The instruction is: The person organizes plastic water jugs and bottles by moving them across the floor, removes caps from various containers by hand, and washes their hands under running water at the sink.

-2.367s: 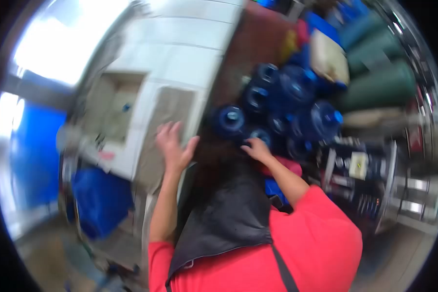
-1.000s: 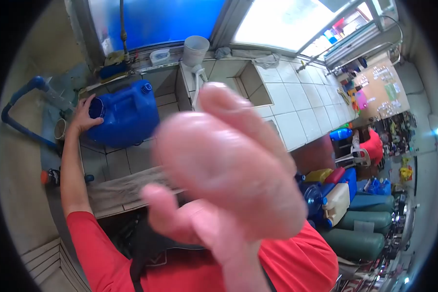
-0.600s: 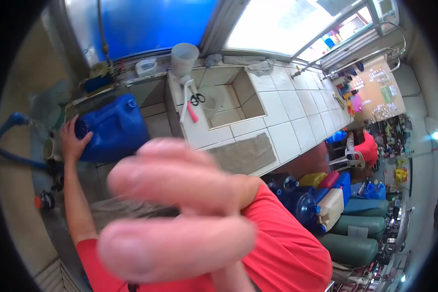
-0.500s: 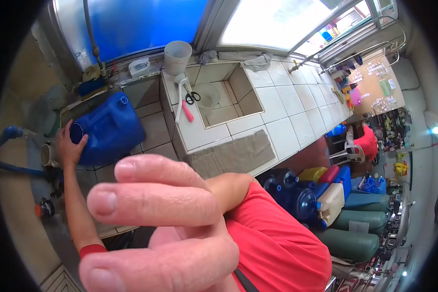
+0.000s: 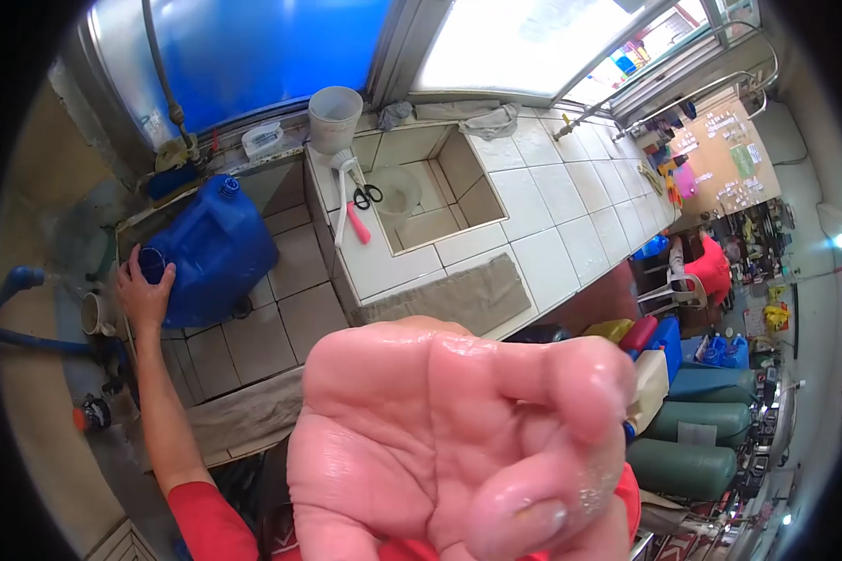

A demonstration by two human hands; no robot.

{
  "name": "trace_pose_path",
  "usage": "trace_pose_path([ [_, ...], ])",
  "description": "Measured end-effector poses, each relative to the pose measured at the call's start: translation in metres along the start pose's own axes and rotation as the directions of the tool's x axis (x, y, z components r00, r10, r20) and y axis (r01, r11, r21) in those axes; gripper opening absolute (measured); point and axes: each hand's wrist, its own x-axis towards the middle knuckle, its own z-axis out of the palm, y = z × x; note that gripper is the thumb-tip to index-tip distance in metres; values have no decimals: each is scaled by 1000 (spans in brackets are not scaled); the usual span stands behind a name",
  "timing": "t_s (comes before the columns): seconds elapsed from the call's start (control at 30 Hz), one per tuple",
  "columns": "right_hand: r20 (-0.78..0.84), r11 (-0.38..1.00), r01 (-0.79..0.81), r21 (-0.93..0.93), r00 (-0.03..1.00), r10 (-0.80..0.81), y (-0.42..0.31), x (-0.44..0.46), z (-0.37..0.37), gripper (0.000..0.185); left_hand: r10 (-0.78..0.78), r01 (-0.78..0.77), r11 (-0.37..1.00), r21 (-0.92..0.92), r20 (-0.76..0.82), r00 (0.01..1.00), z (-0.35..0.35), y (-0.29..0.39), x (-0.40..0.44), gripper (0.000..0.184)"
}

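My left hand (image 5: 146, 292) is closed around the wide round cap at the near end of a blue plastic jug (image 5: 217, 251), which lies tilted in a tiled basin. A smaller capped neck sticks up from the jug's far end. Close to the camera, my right hand (image 5: 440, 439) is raised with its wet palm showing. Its fingers are bent and apart, nothing shows in them, and a little foam clings near one finger.
Scissors (image 5: 367, 195) and a pink-handled brush (image 5: 357, 224) lie by the tiled sink (image 5: 449, 238), near a white bucket (image 5: 335, 117). A grey cloth (image 5: 458, 292) covers the counter edge. Right stand green tanks (image 5: 678, 467) and a seated person in red (image 5: 711, 266).
My right hand has moved right and turned, its fingers now curled and its palm showing. My left hand stays on the jug's cap, and the view has shifted slightly.
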Motion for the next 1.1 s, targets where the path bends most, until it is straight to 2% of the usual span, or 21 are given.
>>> trace_pose_path([
  [0.07,-49,999,16,44,999,-14,-2,25,-7,49,-10,10,1000,-20,-7,1000,2,-1,0,77],
  [0.2,-36,998,57,14,998,-56,0,27,1,48,-41,41,999,-2,15,999,-2,5,0,78],
  [0.53,0,988,138,-69,990,-138,13,28,13,43,28,-27,1000,12,-52,998,23,-20,9,78],
  [0.73,40,987,138,-80,990,-135,11,25,12,40,-14,14,1000,13,-14,1000,15,-10,5,79],
  [0.93,89,986,125,-108,989,-115,13,23,4,38,-6,6,1000,-21,-11,1000,7,-7,1,79],
  [1.03,118,986,123,-114,987,-109,16,23,-1,36,45,-45,999,12,-50,998,14,-13,4,79],
  [1.1,134,986,122,-117,985,-106,19,23,-4,36,-21,20,998,-59,-12,1000,13,-9,3,79],
])
